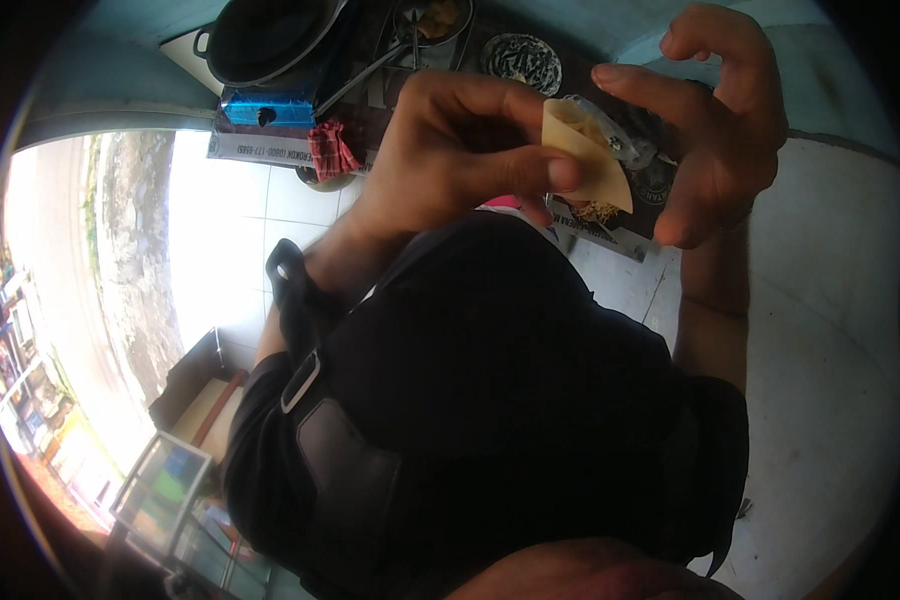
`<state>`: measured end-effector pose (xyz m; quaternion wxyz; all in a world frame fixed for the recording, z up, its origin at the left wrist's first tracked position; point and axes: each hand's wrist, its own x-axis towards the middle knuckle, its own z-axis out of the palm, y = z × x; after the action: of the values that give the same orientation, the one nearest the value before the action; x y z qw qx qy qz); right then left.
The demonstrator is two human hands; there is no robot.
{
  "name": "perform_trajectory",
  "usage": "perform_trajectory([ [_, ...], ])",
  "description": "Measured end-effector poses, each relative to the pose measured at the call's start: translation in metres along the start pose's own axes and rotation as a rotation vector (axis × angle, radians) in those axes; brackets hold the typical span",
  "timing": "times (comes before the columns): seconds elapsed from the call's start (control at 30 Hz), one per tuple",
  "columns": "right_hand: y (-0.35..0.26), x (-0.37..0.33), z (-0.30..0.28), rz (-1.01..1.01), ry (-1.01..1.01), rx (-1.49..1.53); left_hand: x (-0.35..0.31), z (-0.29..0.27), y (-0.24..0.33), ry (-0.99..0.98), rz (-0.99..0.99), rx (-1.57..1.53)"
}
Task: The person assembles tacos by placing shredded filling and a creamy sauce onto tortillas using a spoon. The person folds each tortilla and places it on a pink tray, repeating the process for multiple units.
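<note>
My left hand (445, 165) pinches a thin, pale yellow wrapper sheet (595, 172) between thumb and fingers. The sheet is bent into a cone-like fold, its curled opening at the top. Close by on the right, my right hand (725, 130) is raised with fingers curved and apart, holding nothing that I can see. Behind the wrapper lies a clear plastic bag (625, 143), partly covered. Below the sheet's lower edge show some thin yellowish shreds (600, 212); what they lie in is hidden.
On the low dark table (375, 122) stand a blue stove (265, 107) under a black wok (270, 45), a pan of food (440, 20) and a bowl with white smears (521, 63). A red checked cloth (332, 150) hangs at the edge. A glass case (162, 490) stands lower left.
</note>
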<state>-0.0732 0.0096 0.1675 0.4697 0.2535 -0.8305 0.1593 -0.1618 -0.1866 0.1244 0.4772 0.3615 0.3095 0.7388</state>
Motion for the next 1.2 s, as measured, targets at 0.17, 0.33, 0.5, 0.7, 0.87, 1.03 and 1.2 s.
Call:
perform_trajectory([
  [0.17, -0.025, 0.001, -0.015, 0.440, -0.165, 0.179, 0.002, 0.005, -0.005, 0.110, 0.256, 0.430],
  [0.33, -0.025, 0.004, -0.024, 0.350, -0.315, 0.149, 0.001, 0.005, -0.005, 0.214, 0.277, 0.436],
  [0.5, -0.034, -0.004, -0.015, 0.422, -0.194, 0.223, 0.005, 0.001, -0.007, 0.241, 0.394, 0.532],
  [0.7, -0.036, -0.007, -0.006, 0.365, -0.098, 0.229, 0.007, 0.006, -0.011, 0.238, 0.354, 0.511],
  [0.87, -0.036, -0.007, -0.004, 0.354, -0.047, 0.248, 0.010, 0.006, -0.013, 0.208, 0.359, 0.532],
  [1.03, -0.035, -0.008, -0.002, 0.325, -0.014, 0.239, 0.011, 0.007, -0.016, 0.195, 0.362, 0.493],
  [1.2, -0.035, -0.010, -0.001, 0.355, -0.012, 0.218, 0.014, 0.003, -0.015, 0.149, 0.454, 0.583],
])
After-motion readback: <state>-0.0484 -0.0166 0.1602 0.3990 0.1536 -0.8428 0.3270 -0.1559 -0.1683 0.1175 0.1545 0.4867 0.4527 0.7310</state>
